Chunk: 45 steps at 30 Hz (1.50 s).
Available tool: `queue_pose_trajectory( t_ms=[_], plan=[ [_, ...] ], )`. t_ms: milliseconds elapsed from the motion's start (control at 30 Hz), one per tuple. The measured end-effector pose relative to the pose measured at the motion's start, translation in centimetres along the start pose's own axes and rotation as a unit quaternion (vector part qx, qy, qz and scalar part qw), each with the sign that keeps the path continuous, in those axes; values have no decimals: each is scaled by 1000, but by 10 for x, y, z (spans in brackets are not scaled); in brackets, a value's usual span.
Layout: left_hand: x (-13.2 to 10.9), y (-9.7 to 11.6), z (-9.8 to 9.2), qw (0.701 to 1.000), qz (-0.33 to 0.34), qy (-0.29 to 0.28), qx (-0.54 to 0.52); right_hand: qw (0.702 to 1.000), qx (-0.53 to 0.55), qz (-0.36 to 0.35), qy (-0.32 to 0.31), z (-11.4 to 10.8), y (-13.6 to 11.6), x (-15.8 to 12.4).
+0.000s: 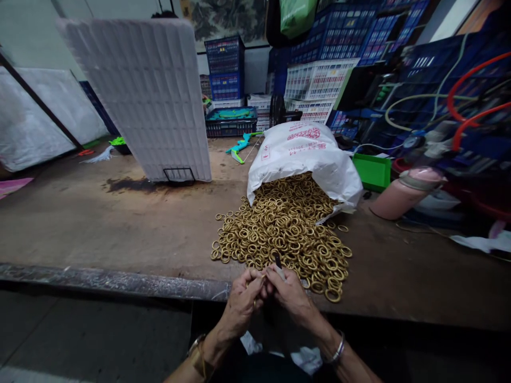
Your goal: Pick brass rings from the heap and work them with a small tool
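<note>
gold-coloured rings (279, 234), loose heap, on the tabletop (159, 239) just beyond the hands.
left hand (239, 300): curled closed, fingertips pinched near the right's; whatever it grips is too small to tell. right hand (293, 298): closed around a slim dark-tipped object (278, 259), fingertips meeting the left's. handling note, by judgement: pinch lightly, steady both thumbs together, point the tip away from the fingers, work close to the heap. white sack (299, 149): on its side, mouth towards the person, rings inside and spilling out. green tray (373, 173): beside the sack, contents unclear. black bowl (124, 149): left side, bright green pieces within. dark crate (231, 127): behind, teal pieces on top. blue crates (224, 64) and white crates (317, 80): stacked at the back, contents not distinguishable.
</note>
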<state>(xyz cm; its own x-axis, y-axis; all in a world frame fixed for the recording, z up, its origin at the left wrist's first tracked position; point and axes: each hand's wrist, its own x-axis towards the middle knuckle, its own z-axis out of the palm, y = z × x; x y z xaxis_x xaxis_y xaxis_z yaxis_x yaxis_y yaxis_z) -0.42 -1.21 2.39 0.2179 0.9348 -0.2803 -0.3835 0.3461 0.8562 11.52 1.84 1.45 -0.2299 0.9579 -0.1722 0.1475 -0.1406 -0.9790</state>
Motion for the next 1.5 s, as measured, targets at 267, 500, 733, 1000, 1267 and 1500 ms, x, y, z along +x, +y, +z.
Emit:
queue_pose_trajectory(
  t_ms=[267, 500, 733, 1000, 1267, 1500],
  plan=[
    [-1, 1, 6, 998, 10, 40, 44, 958, -265, -110, 22, -12, 7, -11],
    [0, -7, 2, 994, 69, 21, 84, 905, -397, -150, -3, -12, 3, -19],
    [-3, -7, 2, 976, 139, 20, 164, 891, -428, -154, 10, -9, -1, -22],
    [-22, 3, 10, 957, 166, 12, 236, 873, -479, -87, 12, -22, 14, -14],
    [-21, -42, 8, 988, -123, -66, 71, 885, -455, -88, 44, -24, 24, -11],
    [-5, -75, 2, 973, -159, -54, 155, 882, -456, -110, 41, -3, 19, -6]
  ],
)
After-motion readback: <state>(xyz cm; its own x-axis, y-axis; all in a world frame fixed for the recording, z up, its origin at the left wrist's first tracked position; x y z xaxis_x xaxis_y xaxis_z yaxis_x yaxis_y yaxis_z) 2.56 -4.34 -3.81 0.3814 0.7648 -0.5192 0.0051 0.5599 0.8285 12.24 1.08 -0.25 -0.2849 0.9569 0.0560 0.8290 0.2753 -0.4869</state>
